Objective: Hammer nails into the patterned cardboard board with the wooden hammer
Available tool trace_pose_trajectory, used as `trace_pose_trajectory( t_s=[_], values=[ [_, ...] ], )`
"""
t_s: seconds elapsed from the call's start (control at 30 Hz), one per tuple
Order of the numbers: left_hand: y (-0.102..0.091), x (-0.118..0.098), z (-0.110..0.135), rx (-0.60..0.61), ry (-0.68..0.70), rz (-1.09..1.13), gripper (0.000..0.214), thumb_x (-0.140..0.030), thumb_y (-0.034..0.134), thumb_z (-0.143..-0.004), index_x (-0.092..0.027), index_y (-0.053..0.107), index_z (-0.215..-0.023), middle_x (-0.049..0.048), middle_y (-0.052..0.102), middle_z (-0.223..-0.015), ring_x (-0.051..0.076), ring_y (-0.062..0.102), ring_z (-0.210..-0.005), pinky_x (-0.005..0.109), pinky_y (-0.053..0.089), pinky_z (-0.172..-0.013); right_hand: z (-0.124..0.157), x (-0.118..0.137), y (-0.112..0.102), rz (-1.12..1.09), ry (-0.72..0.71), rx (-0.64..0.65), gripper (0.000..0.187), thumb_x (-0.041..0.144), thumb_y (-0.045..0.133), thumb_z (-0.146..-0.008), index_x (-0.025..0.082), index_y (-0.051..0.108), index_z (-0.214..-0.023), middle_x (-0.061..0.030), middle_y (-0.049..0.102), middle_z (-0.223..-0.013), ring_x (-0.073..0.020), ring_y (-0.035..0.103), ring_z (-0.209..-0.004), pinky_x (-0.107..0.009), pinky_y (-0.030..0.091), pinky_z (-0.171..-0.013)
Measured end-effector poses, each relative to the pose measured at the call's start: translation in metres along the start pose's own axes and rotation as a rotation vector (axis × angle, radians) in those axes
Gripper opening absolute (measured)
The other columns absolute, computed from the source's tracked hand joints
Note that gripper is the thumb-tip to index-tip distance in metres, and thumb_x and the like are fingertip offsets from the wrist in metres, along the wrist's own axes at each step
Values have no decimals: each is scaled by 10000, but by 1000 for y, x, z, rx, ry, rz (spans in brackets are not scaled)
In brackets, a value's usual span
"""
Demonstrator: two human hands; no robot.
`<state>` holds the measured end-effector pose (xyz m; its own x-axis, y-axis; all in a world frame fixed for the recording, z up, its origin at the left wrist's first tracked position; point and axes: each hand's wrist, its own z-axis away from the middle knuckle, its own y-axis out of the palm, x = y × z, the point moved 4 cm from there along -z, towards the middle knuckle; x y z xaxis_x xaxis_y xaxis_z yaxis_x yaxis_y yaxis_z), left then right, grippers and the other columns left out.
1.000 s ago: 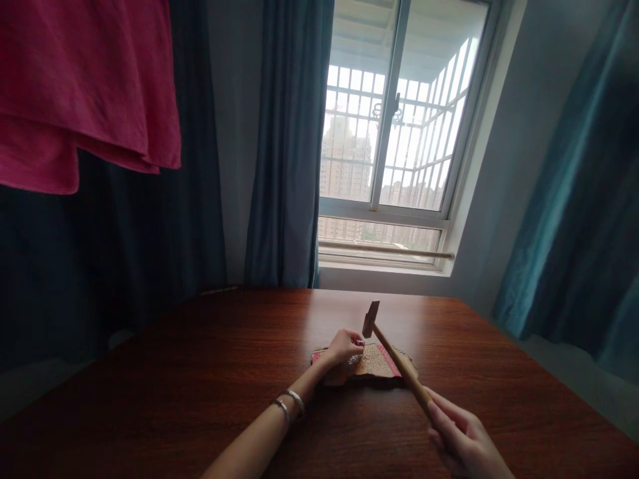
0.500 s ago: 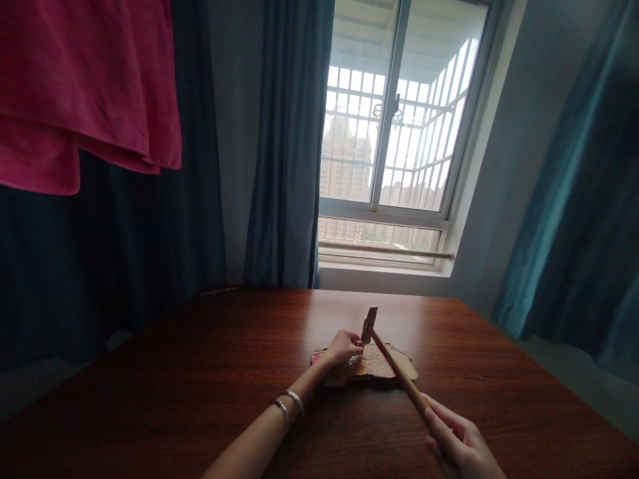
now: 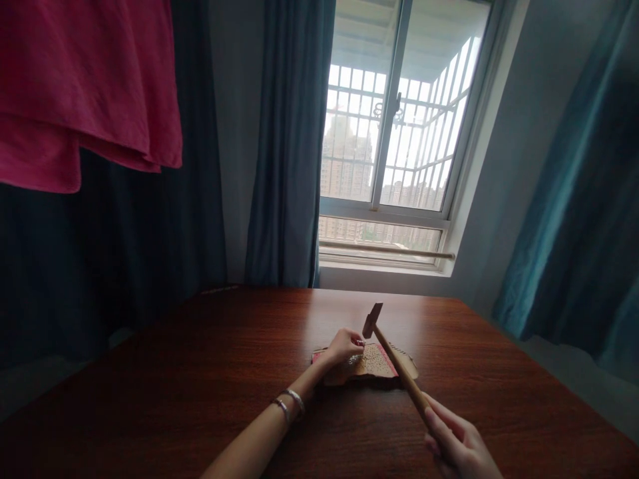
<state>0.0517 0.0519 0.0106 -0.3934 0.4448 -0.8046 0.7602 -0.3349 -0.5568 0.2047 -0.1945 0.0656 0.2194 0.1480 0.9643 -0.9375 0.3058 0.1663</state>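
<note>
My right hand (image 3: 456, 446) grips the end of a wooden-handled hammer (image 3: 394, 362), whose dark head hangs a little above my left fingertips. My left hand (image 3: 342, 347), with bracelets on its wrist, pinches something small and upright, too small to name, over a brown perforated board (image 3: 374, 362). The board lies on a pink sheet on the dark wooden table (image 3: 200, 386), right of the middle.
A window (image 3: 394, 133) with bars stands behind the table, flanked by blue curtains (image 3: 287, 146). A red cloth (image 3: 84, 86) hangs at the top left. The table's right edge runs close to my right hand.
The hammer head dropped toward my left fingertips half a second ago and has risen slightly again. My left hand has stayed in place on the board.
</note>
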Motion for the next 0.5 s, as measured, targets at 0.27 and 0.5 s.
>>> trace_pose_trajectory(
  t_s=[0.27, 0.5],
  values=[
    [-1, 1, 0, -4, 18, -32, 227, -204, 554, -604, -78, 685, -739, 21, 626, -657, 116, 500, -599, 188, 308, -518, -1, 0, -4, -11, -26, -20, 696, 532, 732, -527, 143, 606, -1091, 53, 459, -468, -3, 285, -329, -111, 124, -293],
    [-2, -1, 0, -17, 29, -28, 230, -204, 559, -597, -75, 690, -735, 24, 625, -641, 120, 504, -593, 190, 318, -521, -1, -2, -6, -25, -19, 18, 731, 549, 713, -553, 147, 565, -1145, 64, 422, -450, -20, 341, -347, -98, 81, -300]
  ],
)
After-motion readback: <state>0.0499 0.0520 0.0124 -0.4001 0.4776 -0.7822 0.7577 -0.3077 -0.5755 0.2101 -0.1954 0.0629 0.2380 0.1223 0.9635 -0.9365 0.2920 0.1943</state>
